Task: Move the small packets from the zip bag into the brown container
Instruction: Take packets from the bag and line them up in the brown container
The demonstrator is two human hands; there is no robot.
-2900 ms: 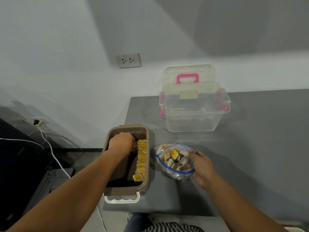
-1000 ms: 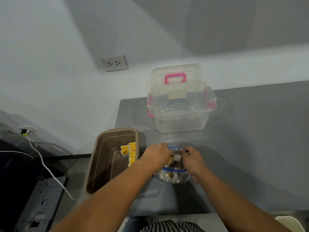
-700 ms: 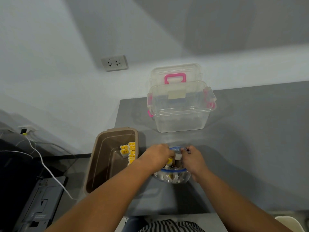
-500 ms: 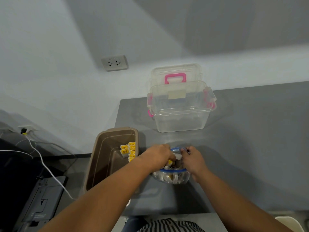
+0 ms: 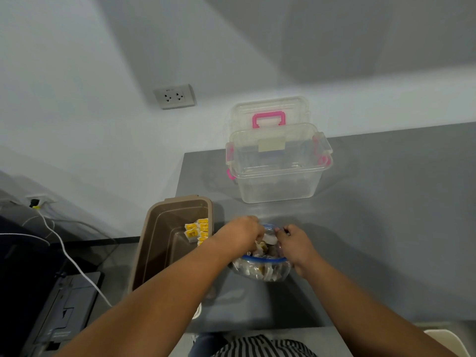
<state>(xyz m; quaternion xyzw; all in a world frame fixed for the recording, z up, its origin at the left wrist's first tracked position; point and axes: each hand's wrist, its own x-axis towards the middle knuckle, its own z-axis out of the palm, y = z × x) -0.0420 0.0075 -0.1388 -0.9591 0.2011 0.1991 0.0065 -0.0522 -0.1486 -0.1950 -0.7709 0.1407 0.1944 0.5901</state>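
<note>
Zip bag (image 5: 260,270) sits centre frame on grey table (image 5: 386,215), mouth open, packets (image 5: 261,247) inside. I see left hand (image 5: 240,234) reaching into bag mouth, fingers curled down among packets; I cannot tell whether any is gripped. Right hand (image 5: 296,244) pinches bag's right rim. Brown container (image 5: 154,243) stands just left of bag, yellow packets (image 5: 197,230) along its right wall. Clear box (image 5: 278,173) sits above, apart.

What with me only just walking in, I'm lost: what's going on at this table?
A person is emptying a zip bag of small packets into the brown container. The left hand is dipped into the bag's open mouth; whether it has packets is hidden. The right hand pinches the bag's rim. Some yellow packets already lie along the container's right wall; many more sit in the bag.
</note>
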